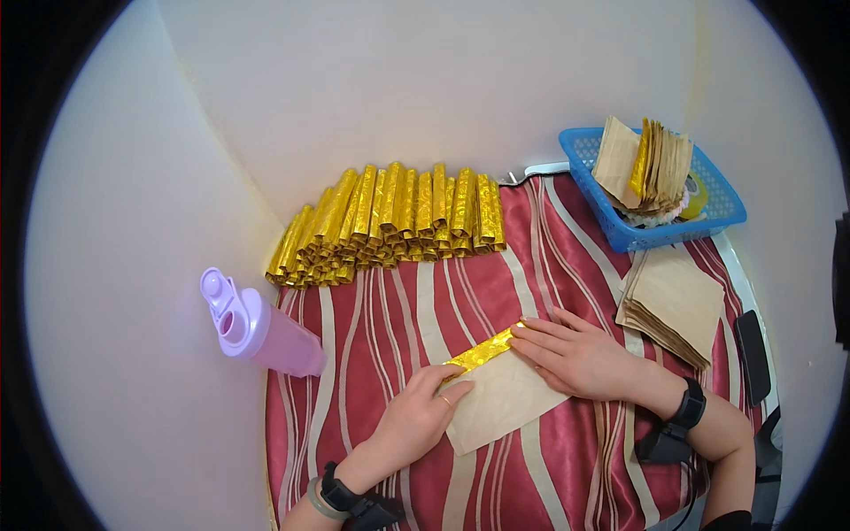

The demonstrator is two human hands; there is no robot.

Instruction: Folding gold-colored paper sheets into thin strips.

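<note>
A tan sheet of joss paper (498,405) lies in front of me, its far edge turned over into a shiny gold strip (482,354). My left hand (423,403) is closed on the strip's left end, thumb on the tan side and fingertips at the gold edge. Over the strip's right end lies my right hand (571,354), its fingers stretched out and pressing down on the paper. Part of the sheet's right side is hidden beneath that palm.
Several rolled gold paper tubes (390,212) are piled at the back. A purple bottle (274,336) stands at left. On the right are a blue basket (637,237) holding papers, a stack of tan sheets (677,296) and a dark phone-like slab (752,358). Striped red cloth (363,345) covers the table.
</note>
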